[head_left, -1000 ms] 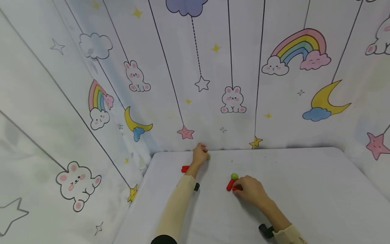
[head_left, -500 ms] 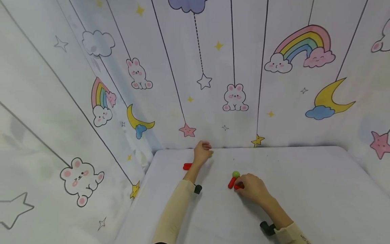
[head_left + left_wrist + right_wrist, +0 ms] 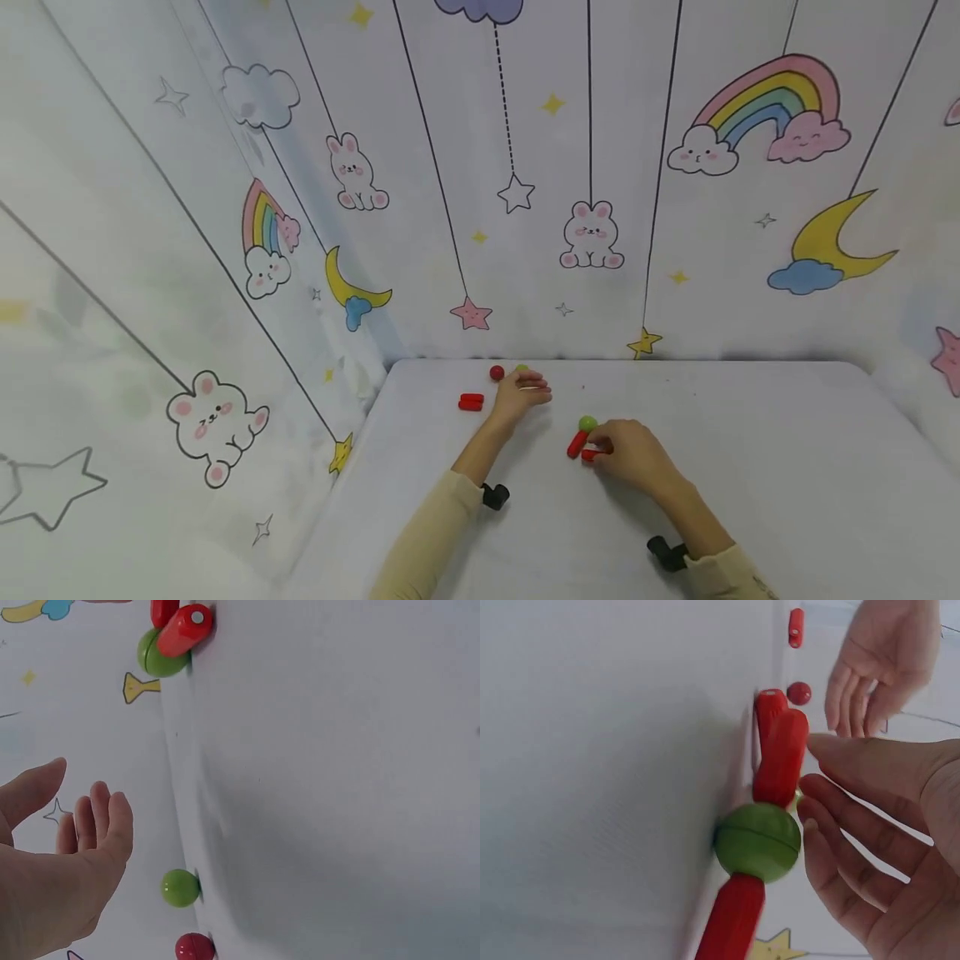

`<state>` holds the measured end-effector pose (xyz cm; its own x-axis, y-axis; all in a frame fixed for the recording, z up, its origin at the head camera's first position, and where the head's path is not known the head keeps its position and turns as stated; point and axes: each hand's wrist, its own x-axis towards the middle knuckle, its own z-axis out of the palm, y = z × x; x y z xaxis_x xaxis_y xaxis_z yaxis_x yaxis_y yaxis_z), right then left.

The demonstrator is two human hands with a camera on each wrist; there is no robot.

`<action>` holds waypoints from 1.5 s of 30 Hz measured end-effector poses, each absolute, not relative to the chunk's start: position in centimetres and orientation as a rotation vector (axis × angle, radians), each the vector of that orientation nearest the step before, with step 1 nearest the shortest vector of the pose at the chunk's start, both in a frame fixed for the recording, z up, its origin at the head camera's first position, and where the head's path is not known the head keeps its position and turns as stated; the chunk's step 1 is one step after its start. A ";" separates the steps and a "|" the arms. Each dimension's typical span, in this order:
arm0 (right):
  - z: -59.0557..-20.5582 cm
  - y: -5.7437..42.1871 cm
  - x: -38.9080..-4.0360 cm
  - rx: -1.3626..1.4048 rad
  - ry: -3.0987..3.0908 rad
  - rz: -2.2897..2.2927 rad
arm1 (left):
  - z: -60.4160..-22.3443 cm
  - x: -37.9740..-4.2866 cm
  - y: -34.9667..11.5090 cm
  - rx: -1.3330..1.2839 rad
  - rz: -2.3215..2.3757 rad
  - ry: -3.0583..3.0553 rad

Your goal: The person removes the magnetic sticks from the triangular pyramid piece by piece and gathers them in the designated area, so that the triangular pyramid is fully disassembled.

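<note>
In the head view my left hand point(image 3: 522, 393) hovers over the far side of the table, fingers loosely spread and holding nothing. A green ball point(image 3: 521, 367) and a red ball point(image 3: 497, 373) sit beyond it. Nearer the middle, my right hand point(image 3: 633, 454) has its thumb and fingertips at a short red stick point(image 3: 590, 456) and appears to pinch it. Another red stick point(image 3: 577, 444) lies beside this one, by a second green ball point(image 3: 588, 424). The right wrist view shows a red stick point(image 3: 731, 919) on the ball's other side, touching or joined to it.
Two red sticks point(image 3: 471, 402) lie side by side at the left of the white table point(image 3: 750, 467). A white curtain point(image 3: 420, 250) printed with rabbits, stars and rainbows stands behind and along the left. A black wrist camera point(image 3: 495, 497) hangs by the left sleeve.
My left hand has drawn away from the far green ball, toward the right and nearer, uncovering the red ball. My right hand stays by the red stick. The head view has shifted slightly.
</note>
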<state>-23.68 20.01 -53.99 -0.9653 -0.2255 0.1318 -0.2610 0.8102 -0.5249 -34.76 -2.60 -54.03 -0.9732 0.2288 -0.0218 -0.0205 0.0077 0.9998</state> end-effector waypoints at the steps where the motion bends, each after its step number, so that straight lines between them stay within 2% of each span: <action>1: -53.8 20.3 -23.7 0.389 -2.921 0.875 | -54.0 -34.6 -2.6 0.212 2.085 2.066; 12: -52.1 22.7 -24.1 0.379 -2.974 0.850 | -54.7 -31.7 -2.6 0.204 2.088 1.935; 27: -52.8 23.6 -23.7 0.444 -3.067 0.757 | -55.7 -27.4 0.7 0.289 2.063 1.953; 45: -54.5 23.7 -22.4 0.426 -2.983 0.876 | -56.5 -25.7 1.9 0.396 1.883 2.108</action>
